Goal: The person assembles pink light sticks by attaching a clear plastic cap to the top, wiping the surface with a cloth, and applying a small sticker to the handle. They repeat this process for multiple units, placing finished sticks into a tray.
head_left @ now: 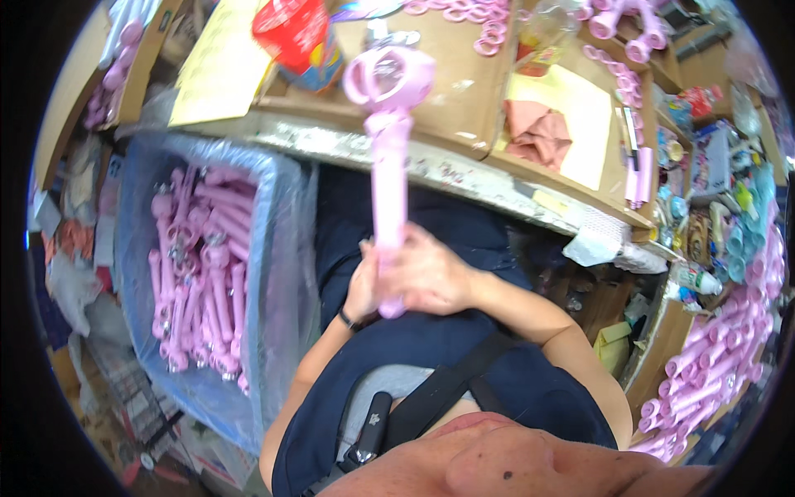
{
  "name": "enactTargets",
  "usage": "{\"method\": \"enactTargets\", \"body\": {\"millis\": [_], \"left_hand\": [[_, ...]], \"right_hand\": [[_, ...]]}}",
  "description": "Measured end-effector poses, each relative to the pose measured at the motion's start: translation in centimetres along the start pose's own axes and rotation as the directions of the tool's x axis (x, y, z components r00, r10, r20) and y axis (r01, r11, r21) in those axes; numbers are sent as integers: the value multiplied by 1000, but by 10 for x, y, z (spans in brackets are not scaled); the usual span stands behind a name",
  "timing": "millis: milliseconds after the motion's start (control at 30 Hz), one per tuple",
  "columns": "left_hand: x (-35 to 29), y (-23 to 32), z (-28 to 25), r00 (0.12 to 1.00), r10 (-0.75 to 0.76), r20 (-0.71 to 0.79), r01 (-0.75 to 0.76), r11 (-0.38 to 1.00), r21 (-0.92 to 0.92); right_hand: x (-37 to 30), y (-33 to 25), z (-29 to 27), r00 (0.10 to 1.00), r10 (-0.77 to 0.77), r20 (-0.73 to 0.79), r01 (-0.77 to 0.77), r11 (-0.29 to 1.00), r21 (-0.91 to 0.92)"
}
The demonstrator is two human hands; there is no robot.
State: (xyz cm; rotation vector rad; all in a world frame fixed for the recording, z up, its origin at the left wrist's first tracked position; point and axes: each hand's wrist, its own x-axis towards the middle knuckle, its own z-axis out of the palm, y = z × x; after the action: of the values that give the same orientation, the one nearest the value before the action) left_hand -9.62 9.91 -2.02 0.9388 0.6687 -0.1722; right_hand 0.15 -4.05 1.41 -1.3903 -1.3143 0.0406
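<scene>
A pink plastic wand point(389, 174) stands nearly upright in front of my body. Its top is a head of open loops with something shiny inside, and the handle is a long tube. My right hand point(431, 273) is closed around the lower part of the handle. Behind it, my left hand point(359, 291) also grips the handle, its fingers mostly covered by the right one. The rounded lower end of the wand shows beneath my hands. Slight blur softens the wand and the hands.
At the left is a box lined with a blue bag point(269, 248), holding many similar pink wands point(199, 265). Ahead runs the workbench edge point(348, 149), with a red packet point(290, 29), a pinkish cloth point(537, 132) and pink rings point(489, 33). Pink tubes point(704, 373) are heaped at the right.
</scene>
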Motion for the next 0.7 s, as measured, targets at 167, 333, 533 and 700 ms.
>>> {"method": "enactTargets", "body": {"millis": [167,333,533,700], "left_hand": [[8,7,-4,905,20,425,-3,999,-41],[18,14,2,914,100,394,-140,988,73],[16,24,10,902,25,431,100,959,-265],[17,25,14,928,43,370,50,970,-238]], "right_hand": [[-34,-19,-98,877,436,-202,-451,892,-33],[-32,64,-292,697,445,-562,-704,573,-419],[-52,133,-374,452,824,-340,-765,163,-623],[-51,128,-358,432,740,-515,-751,-20,-660]]}}
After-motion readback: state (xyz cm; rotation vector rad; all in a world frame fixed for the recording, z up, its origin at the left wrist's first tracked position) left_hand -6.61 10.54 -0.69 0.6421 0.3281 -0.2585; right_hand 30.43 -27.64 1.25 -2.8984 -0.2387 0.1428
